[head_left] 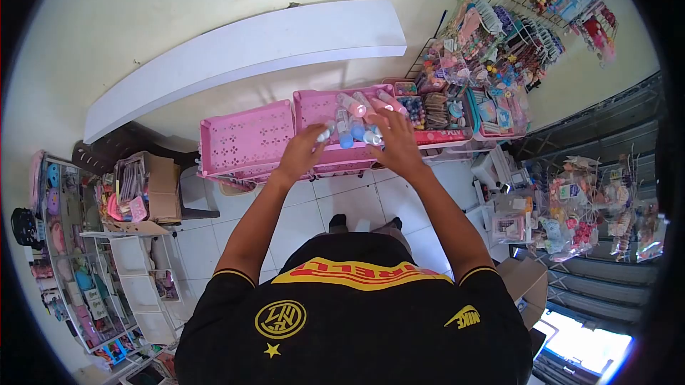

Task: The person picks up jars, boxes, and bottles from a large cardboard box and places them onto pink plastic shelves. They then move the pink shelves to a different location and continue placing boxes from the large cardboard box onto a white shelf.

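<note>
Several small bottles, pink, blue and clear, lie in the right-hand pink plastic basket [308,103]. My left hand [301,149] is at the basket's front left, its fingers closed around a small clear bottle [326,132]. On the other side, my right hand [399,144] reaches over the front rim, thumb and fingers around a bottle with a pale cap [372,137]. Between my hands are a blue-capped bottle [346,139] and another blue bottle [357,128]. A pink bottle [352,105] lies behind them, and another pink bottle [389,102] is beside my right fingers.
A second pink basket [246,139] stands at the left. Above runs a white wall shelf [257,46]. Trays of small goods [435,110] and hanging accessories [499,42] are at the right. A cardboard box [163,186] and a white rack [132,278] stand left.
</note>
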`<move>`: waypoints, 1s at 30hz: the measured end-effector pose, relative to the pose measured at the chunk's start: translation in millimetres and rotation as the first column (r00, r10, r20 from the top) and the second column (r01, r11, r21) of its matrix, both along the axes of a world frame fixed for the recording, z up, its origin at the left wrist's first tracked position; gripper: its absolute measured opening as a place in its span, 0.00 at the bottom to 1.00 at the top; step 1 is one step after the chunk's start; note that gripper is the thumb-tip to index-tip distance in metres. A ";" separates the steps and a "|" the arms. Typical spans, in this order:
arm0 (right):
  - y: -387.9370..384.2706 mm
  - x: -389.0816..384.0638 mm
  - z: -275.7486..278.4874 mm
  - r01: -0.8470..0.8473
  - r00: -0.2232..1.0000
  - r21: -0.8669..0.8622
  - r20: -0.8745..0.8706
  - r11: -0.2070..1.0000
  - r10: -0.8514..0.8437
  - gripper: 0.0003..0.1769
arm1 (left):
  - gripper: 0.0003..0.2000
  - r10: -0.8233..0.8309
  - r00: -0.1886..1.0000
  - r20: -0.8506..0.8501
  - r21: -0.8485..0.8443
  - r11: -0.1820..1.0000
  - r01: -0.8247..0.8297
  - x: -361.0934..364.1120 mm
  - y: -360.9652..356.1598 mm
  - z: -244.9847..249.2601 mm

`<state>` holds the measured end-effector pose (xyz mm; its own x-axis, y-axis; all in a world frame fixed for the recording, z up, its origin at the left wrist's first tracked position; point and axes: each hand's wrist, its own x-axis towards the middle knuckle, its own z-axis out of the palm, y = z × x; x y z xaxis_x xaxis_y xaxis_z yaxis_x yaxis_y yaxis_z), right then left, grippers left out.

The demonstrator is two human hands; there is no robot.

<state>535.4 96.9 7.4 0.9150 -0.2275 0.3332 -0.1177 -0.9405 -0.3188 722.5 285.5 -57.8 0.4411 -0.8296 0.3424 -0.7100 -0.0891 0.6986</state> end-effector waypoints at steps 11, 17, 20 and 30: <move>-18.8 5.5 -30.4 -0.097 0.994 -0.352 -0.090 0.931 0.069 0.20 | 0.15 0.288 0.879 -0.379 -0.190 0.906 -0.378 -12.1 57.6 24.2; -14.6 2.4 -13.9 -0.079 0.996 -0.178 0.018 0.981 0.083 0.17 | 0.20 0.111 0.573 -0.812 -0.222 0.850 -0.478 -28.2 77.3 35.4; -6.0 -12.7 19.2 0.031 0.994 -0.055 0.106 0.998 -0.025 0.18 | 0.18 0.090 0.486 -0.869 -0.192 0.845 -0.499 -27.7 76.5 41.7; -9.4 -146.6 87.2 -0.319 0.813 0.935 0.355 0.156 -0.461 0.22 | 0.19 -0.419 0.142 -0.897 -0.434 0.896 -0.096 -69.4 -14.3 80.9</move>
